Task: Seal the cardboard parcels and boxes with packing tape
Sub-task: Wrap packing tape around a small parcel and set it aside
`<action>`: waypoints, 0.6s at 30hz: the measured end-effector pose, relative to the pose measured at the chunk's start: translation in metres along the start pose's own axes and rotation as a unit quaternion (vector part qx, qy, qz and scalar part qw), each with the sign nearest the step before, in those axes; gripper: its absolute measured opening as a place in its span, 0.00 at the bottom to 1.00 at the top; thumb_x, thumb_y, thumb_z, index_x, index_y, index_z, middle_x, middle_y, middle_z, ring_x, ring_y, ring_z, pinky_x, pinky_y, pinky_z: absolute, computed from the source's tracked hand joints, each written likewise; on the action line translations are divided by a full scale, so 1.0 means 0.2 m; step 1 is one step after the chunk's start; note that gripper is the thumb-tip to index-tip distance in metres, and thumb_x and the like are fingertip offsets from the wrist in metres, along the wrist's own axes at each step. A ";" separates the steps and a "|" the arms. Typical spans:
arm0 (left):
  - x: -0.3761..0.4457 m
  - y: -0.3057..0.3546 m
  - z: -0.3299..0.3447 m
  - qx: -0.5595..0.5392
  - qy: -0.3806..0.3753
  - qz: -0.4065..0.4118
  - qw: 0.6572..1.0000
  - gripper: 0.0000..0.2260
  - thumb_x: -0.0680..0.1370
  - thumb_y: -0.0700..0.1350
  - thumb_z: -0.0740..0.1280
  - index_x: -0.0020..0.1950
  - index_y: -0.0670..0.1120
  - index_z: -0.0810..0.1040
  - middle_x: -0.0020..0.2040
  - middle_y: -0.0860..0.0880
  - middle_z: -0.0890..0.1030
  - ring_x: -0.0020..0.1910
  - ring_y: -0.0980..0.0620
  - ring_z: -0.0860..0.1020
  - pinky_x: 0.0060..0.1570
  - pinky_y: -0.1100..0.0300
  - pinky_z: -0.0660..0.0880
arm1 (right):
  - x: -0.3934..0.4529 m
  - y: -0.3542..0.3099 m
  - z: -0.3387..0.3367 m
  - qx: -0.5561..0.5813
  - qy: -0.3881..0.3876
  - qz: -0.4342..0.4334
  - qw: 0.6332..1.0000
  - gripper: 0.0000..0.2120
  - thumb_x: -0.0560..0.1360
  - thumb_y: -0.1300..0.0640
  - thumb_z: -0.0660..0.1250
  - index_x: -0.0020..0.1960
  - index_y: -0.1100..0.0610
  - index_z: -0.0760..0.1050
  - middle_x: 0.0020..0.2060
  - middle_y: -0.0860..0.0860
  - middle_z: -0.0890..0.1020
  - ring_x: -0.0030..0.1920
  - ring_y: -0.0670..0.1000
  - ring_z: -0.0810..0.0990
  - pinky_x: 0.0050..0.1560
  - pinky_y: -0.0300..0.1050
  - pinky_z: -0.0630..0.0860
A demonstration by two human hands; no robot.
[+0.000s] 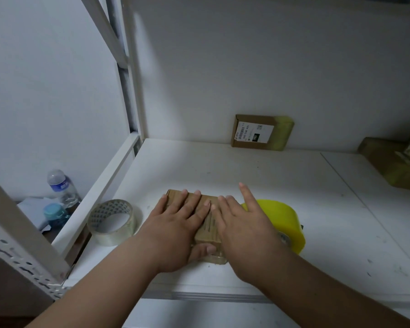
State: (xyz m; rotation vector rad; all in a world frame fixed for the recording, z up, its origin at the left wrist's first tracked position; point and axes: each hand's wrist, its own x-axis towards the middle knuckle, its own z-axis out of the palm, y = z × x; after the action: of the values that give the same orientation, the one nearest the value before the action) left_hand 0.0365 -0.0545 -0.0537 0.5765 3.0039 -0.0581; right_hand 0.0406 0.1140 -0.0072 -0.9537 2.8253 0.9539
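The cardboard parcel (207,218) lies flat near the front edge of the white shelf (282,185), pinned under both my palms. My left hand (175,229) spreads wide over its left half, fingers straight, thumb tucked against the near end where a clear strip of tape seems to wrap round. My right hand (243,229) presses its right half, fingers flat, the forefinger lifted and pointing away. I judge this the smoothing step: tape laid, now being rubbed down so it bonds. Next I need to check the seams, and a further strip would mean reaching for a roll. The yellow tape roll (285,221) sits just beside my right hand, touching the parcel's right side as far as I can tell; the clear tape roll (111,221) stands to the left, near my left wrist. Farther back, a labelled box (262,132) leans against the wall, and more taped parcels (395,162) rest at far right.
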 end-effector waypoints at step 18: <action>-0.04 -0.06 0.09 -0.165 0.090 -0.078 0.979 0.62 0.53 0.86 0.39 0.80 0.52 0.50 0.77 0.62 0.40 0.76 0.54 0.33 0.74 0.58 0.41 | 0.00 0.01 0.02 -0.053 -0.022 -0.004 0.998 0.31 0.83 0.48 0.48 0.78 0.66 0.46 0.78 0.62 0.54 0.78 0.63 0.45 0.65 0.68 0.24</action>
State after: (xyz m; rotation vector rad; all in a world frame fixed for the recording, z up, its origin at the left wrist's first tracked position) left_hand 0.0414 -0.0690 -0.0698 0.3256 3.1226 0.4999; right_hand 0.0390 0.1183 -0.0099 -0.9399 2.7564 1.1210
